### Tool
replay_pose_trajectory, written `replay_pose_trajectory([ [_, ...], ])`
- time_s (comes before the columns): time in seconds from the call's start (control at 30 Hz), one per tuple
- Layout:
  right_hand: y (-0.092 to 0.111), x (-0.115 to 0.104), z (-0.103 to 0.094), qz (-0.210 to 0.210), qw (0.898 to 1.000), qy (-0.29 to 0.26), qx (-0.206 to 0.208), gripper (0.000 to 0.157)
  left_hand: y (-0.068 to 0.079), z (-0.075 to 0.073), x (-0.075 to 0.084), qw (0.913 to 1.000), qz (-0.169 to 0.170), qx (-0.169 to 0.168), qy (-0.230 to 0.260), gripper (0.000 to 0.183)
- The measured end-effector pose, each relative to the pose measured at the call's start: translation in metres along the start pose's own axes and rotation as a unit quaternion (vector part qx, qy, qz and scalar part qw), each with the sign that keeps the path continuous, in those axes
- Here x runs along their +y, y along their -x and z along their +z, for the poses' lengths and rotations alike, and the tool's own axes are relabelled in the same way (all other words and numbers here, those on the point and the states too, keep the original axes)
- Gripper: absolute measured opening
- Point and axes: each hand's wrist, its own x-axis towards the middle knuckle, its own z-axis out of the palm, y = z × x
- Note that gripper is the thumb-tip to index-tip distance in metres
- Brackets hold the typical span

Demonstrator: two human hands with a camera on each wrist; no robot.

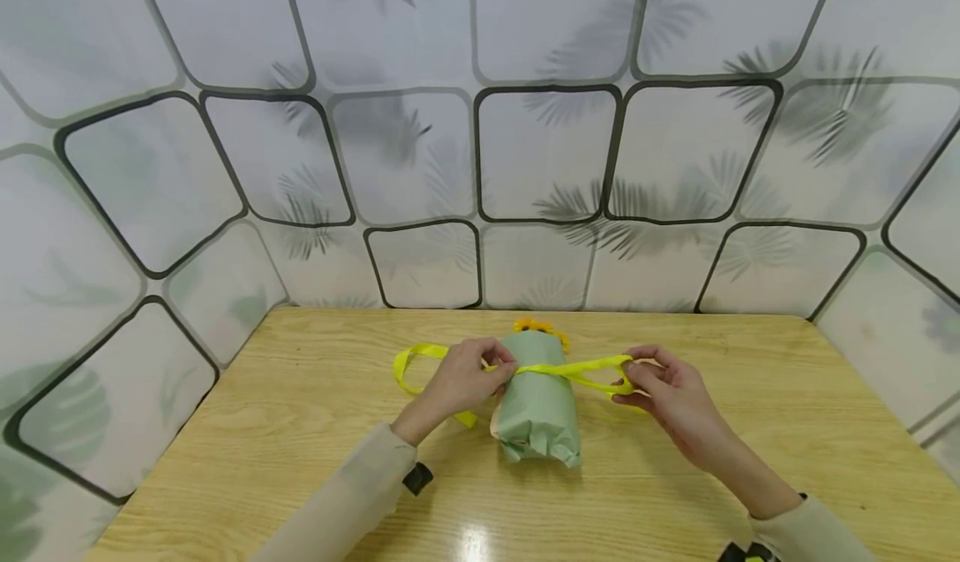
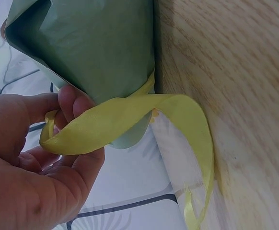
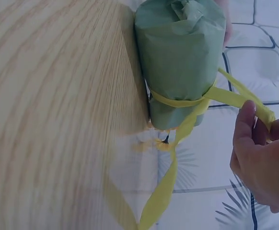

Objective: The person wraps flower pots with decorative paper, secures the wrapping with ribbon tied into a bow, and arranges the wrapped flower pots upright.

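On the table lies a bundle wrapped in green paper (image 1: 538, 416), with orange-yellow flowers (image 1: 532, 325) showing at its far end. A yellow ribbon (image 1: 546, 369) goes round the bundle's middle. My left hand (image 1: 467, 376), at the bundle's left side, pinches the ribbon close to the paper. In the left wrist view a length of ribbon (image 2: 94, 125) curves over its fingers and trails down. My right hand (image 1: 675, 397) holds a stretched loop of ribbon between thumb and fingers, off to the right. A loose tail of ribbon (image 3: 161, 196) hangs down in the right wrist view.
The wooden table (image 1: 315, 429) reaches to a patterned backdrop (image 1: 547, 153) that stands behind it and along both sides. A free ribbon loop (image 1: 401, 370) lies left of the left hand. Dark devices sit at both wrists, one by the left sleeve (image 1: 352, 495).
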Motion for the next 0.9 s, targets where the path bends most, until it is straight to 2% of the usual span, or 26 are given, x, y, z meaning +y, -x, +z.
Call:
replay_pose_trajectory([
  [0.23, 0.002, 0.000, -0.006, -0.003, 1.000, 0.006, 0.023, 0.014, 0.000, 0.001, -0.001, 1.0000, 0.003, 0.000, -0.001, 0.014],
  [0.47, 0.004, -0.003, -0.013, 0.019, 0.993, 0.119, 0.016, 0.042, 0.000, 0.000, -0.001, 1.0000, -0.001, 0.003, -0.002, 0.013],
  [0.53, 0.004, -0.003, -0.013, 0.019, 0.990, 0.135, 0.017, 0.046, 0.000, 0.000, -0.001, 1.0000, 0.000, 0.003, -0.004, 0.013],
  [0.9, 0.007, -0.003, -0.019, 0.020, 0.986, 0.161, 0.022, 0.041, 0.000, 0.001, -0.002, 1.0000, 0.006, 0.003, -0.003, 0.013],
])
